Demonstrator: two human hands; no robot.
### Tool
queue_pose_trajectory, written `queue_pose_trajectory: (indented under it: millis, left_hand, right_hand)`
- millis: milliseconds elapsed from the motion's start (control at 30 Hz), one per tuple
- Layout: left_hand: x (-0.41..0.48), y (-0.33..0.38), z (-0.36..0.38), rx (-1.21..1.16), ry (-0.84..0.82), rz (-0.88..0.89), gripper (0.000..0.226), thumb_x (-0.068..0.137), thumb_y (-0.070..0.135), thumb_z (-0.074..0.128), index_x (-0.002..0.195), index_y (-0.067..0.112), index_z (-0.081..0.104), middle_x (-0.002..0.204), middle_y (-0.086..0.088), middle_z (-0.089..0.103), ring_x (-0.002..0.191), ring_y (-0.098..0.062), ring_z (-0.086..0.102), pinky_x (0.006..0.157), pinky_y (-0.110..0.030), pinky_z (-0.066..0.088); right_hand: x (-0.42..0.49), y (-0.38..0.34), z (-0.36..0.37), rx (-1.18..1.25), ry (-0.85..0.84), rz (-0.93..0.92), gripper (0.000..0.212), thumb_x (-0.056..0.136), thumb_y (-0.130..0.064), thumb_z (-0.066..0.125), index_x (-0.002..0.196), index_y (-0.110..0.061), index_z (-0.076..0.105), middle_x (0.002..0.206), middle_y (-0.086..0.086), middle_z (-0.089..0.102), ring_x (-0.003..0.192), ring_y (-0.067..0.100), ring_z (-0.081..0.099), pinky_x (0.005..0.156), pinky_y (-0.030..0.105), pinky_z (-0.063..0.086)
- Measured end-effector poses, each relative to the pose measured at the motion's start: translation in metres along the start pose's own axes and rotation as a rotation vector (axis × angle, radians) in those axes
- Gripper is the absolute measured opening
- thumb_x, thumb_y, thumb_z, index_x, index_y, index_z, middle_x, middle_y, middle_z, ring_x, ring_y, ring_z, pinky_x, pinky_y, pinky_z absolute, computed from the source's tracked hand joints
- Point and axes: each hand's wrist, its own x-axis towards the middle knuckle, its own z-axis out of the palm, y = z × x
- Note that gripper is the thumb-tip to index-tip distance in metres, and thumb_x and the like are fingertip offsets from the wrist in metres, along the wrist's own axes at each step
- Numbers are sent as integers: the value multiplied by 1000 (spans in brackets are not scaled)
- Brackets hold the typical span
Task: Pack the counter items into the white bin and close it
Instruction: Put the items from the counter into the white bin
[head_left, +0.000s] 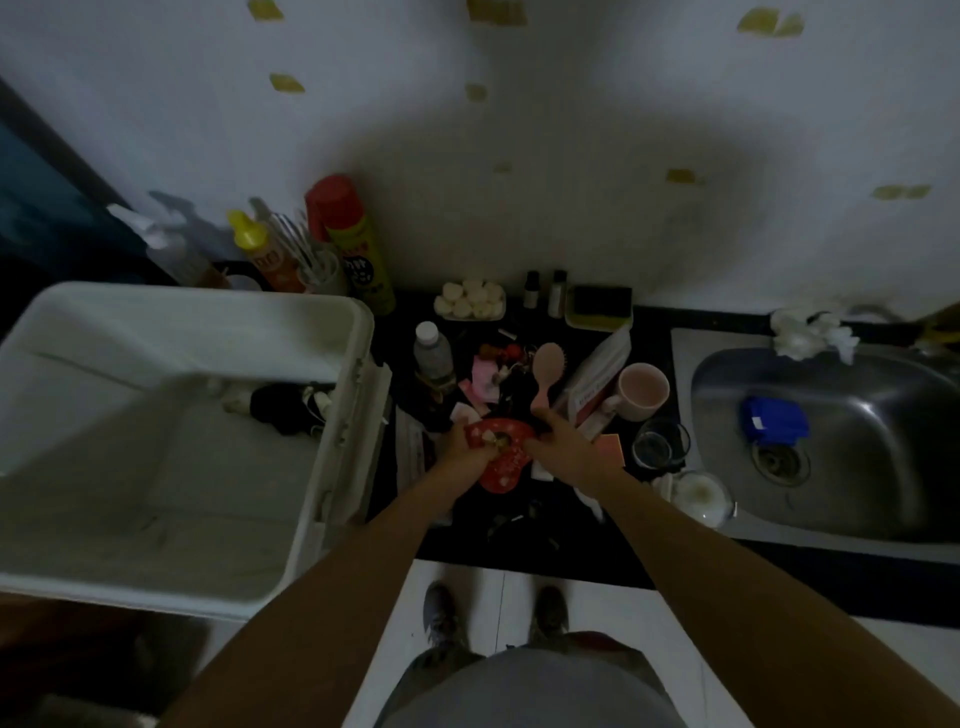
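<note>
Packing step, pick-up phase. Both hands meet at a red heart-shaped item (501, 460) on the dark table (519, 551). The left hand (460, 444) curls round its left edge. The right hand (558, 441) touches its right edge, grip not discernible. The open white bin (208, 296) stands at 9 o'clock, so the next move likely calls for a lift and carry over its rim. Dim light obscures the small clutter (493, 374) at 12 o'clock, and the frame cuts off the bin's left side.

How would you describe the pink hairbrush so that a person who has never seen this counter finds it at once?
Start at the steel sink on the right; left of it, on the dark counter, stands a pale pink mug. Left of the mug, past a white packet, lies the pink hairbrush, handle toward the person. Only it has an oval bristle head on a handle.
</note>
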Motion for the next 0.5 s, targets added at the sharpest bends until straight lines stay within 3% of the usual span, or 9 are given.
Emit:
queue_pose_trajectory:
  millis: [100, 167, 267, 367, 433, 500]
  left_hand:
    - [13, -18, 6, -149, 14, -26, 62, 87, 25, 71, 142, 23, 40, 141, -10, 50, 121, -29, 55, 101, -44, 48]
    - [20, -27, 8, -221, 14, -70, 71, 83, 30, 73, 143, 27, 36, 138, -8, 52, 117, -27, 57, 97, -47, 51]
    - [25, -34, 11, -340, 23, -132, 80, 79, 32, 76, 146, 24, 32, 135, -9, 53, 109, -26, 60, 85, -40, 56]
    - [28, -38, 12, -332, 0, -122, 62, 85, 30, 72, 139, 16, 45, 125, -7, 60, 99, -20, 62, 79, -34, 55]
    - [30, -41, 13, -335, 33, -108, 64, 83, 32, 74, 137, 16, 45, 127, -7, 59, 100, -19, 62, 78, -33, 55]
    - [29, -43, 13, -364, 79, -110, 68, 80, 33, 77, 131, 16, 36, 125, -6, 56, 98, -18, 62, 73, -32, 55]
  right_hand:
    - [9, 12, 6, 51, -34, 61, 51, 96, -30, 57, 141, -15, 39, 133, 2, 51, 112, 16, 52, 96, 31, 46]
    - [11, 18, 12, 124, -25, 105, 55, 96, -28, 59, 144, -14, 37, 120, -3, 46, 110, 17, 51, 88, 26, 43]
    - [13, 29, 21, 286, 0, 138, 60, 95, -20, 60, 147, -12, 32, 121, 2, 45, 104, 15, 49, 82, 25, 46]
    - [18, 36, 24, 391, 37, 150, 55, 97, -16, 56, 146, -10, 32, 114, -4, 49, 94, 8, 53, 68, 17, 49]
    - [21, 40, 24, 379, 73, 125, 50, 97, -17, 54, 143, -11, 36, 112, -4, 53, 94, 8, 57, 73, 20, 50]
    - [27, 48, 25, 364, 105, 137, 54, 95, -20, 55, 144, -14, 35, 128, 4, 50, 109, 19, 56, 86, 32, 51]
